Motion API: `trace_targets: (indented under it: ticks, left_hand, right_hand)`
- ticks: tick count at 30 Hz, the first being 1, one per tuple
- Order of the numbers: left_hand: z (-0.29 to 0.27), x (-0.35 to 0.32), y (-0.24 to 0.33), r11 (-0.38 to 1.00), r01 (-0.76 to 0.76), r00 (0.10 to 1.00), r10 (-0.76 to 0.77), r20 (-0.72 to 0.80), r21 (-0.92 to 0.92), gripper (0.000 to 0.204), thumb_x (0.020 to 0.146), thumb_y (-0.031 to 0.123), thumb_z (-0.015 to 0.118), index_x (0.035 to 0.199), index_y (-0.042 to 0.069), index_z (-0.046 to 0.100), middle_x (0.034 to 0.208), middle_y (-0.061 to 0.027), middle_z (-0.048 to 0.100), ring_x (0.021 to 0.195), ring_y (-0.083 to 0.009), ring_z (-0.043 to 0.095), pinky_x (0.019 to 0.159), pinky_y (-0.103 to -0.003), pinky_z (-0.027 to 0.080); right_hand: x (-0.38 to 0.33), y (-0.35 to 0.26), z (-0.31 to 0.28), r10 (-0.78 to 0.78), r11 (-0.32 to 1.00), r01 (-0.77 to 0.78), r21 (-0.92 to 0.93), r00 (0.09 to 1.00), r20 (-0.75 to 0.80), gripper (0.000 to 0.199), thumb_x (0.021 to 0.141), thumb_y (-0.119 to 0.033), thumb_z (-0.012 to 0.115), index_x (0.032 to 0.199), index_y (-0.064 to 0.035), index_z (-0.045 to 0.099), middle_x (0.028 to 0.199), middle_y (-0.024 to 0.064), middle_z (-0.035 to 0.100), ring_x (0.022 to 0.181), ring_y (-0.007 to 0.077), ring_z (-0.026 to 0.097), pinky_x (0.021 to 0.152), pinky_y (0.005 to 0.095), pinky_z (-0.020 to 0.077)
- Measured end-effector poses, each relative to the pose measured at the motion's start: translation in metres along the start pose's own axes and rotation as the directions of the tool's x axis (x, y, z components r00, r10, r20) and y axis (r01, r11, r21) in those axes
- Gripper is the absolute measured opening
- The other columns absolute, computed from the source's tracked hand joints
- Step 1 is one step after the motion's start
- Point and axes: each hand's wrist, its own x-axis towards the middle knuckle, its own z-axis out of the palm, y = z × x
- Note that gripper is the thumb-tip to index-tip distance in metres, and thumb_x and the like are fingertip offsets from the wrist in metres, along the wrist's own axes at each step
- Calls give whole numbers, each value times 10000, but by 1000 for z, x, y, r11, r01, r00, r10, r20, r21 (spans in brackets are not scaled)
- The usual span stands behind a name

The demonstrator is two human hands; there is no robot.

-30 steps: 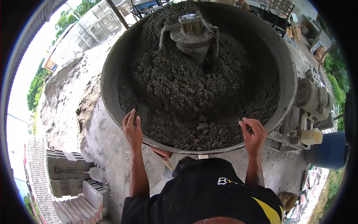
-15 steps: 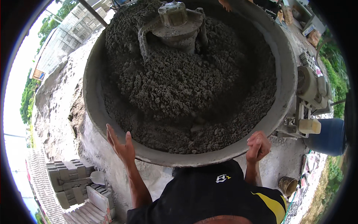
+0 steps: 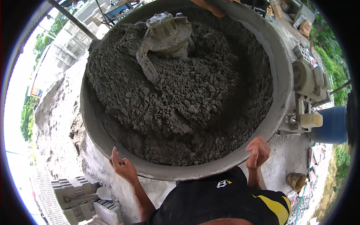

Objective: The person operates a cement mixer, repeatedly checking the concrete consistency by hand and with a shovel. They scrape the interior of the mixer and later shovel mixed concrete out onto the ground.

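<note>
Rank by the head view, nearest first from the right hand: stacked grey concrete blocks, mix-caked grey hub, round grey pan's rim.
1. Round grey pan's rim, beside the right hand.
2. Mix-caked grey hub, upper middle.
3. Stacked grey concrete blocks, lower left.

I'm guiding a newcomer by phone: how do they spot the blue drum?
Find the big round pan of grey mix. Right of it, just past a small pale yellow container, is the blue drum, its blue body unlike the beige motor above.
</note>
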Motion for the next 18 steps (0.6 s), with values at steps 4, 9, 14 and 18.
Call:
trace_targets:
  ticks: [4, 9, 14, 18]
  left_hand:
    - [3, 8, -4, 981, -192, 980, 189, -65, -40, 629, 724, -92, 565, 1333, 63, 590, 1167, -116, 585, 971, -223, 578, 825, -341, 474]
    - [-7, 12, -5, 993, -108, 992, 104, -67, -53, 592, 782, 5, 607, 1369, 56, 547, 1311, -150, 549, 1133, -281, 564, 937, -419, 444]
    - [-8, 16, -10, 983, -51, 987, 23, -160, -175, 592, 874, 68, 603, 1443, 47, 439, 1364, -154, 523, 1236, -275, 504, 1012, -423, 391]
    - [-16, 18, -22, 970, -75, 974, 21, -226, -232, 591, 898, 78, 591, 1457, 27, 403, 1382, -156, 508, 1287, -280, 461, 1050, -432, 354]
  right_hand:
    - [3, -9, 6, 9, 1000, -8, -23, 1000, 4, 379, 932, -254, 483, 612, -53, 513, 561, 72, 512, 540, 239, 536, 514, 340, 408]
    - [1, -12, 13, 15, 1000, -15, 0, 1000, -7, 366, 929, -246, 480, 620, -52, 508, 562, 75, 508, 544, 234, 538, 514, 341, 411]
    - [-1, -18, 21, -4, 1000, 4, -2, 999, -37, 278, 898, -209, 503, 666, -58, 539, 593, 79, 537, 572, 263, 564, 549, 363, 460]
    - [-7, -28, 27, 39, 999, -40, -27, 999, -29, 251, 897, -192, 488, 695, -52, 544, 617, 80, 533, 607, 266, 569, 568, 370, 464]
